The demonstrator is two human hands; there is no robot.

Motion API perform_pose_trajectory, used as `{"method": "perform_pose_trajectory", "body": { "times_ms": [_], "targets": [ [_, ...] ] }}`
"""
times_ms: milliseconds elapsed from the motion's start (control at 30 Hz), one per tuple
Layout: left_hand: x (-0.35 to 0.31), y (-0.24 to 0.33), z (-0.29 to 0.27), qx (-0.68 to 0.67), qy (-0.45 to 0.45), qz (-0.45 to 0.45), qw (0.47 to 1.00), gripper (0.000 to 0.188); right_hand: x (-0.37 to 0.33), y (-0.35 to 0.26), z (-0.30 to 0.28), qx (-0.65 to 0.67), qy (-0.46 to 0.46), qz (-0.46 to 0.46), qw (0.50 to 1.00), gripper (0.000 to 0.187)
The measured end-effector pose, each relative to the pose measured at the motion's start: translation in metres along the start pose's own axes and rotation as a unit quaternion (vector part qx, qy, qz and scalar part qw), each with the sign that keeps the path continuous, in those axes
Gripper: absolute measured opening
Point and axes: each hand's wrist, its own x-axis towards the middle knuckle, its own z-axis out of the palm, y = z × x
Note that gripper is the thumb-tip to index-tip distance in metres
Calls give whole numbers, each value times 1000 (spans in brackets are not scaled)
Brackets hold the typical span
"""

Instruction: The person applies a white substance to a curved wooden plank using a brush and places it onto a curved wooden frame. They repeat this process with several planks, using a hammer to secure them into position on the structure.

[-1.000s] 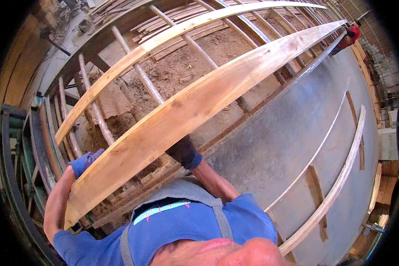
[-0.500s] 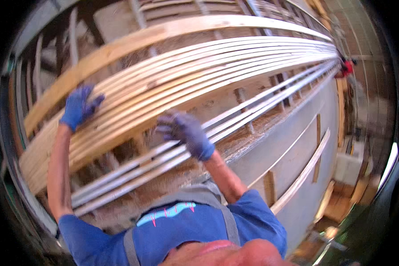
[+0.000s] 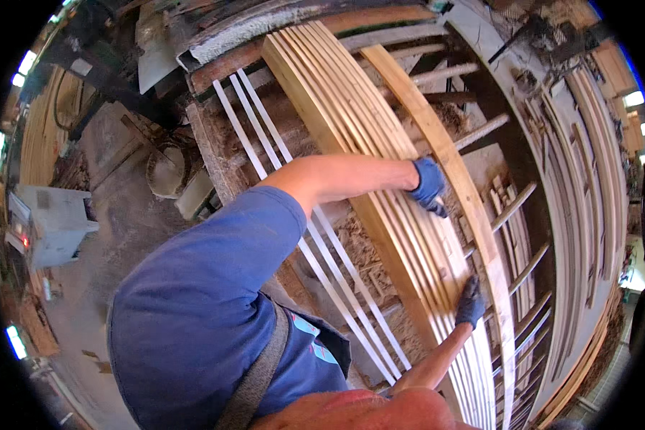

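A row of long wooden boards (image 3: 365, 122) lies side by side on the rack, running from the upper middle to the lower right. My left hand (image 3: 428, 185), in a blue glove, bends its fingers over the outer right edge of this row. Lower along the same edge, my right hand (image 3: 471, 304) grips the outermost board, its gloved fingers close together. The undersides of the fingers are hidden. Beyond both hands, a separate long board (image 3: 448, 154) lies apart from the row, with a narrow gap between.
Thin pale strips (image 3: 322, 269) run parallel on my side of the boards. Round rack bars (image 3: 482, 132) cross beneath, above sawdust. More long boards (image 3: 587, 172) are stacked at the far right. A grey machine box (image 3: 53, 226) stands on the left floor.
The view has swung round toward my left. My right hand, raised over the near side of the boards before, is now at the row's outer edge, as is my left hand.
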Motion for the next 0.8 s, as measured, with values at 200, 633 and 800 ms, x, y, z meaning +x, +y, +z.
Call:
{"method": "perform_pose_trajectory", "body": {
  "times_ms": [200, 633, 800],
  "targets": [
    [-79, 8, 41, -36, 61, 29, 997, 75, -74, -21, 8, 71, 0, -29, 997, 47],
    [-167, 38, 89, -36, 201, 101, 974, 38, -173, -69, -10, -12, 3, 8, 1000, 49],
    [-164, 68, 90, -33, 138, 55, 988, 31, -189, -61, -3, 33, -7, 52, 998, 54]
  ]
}}
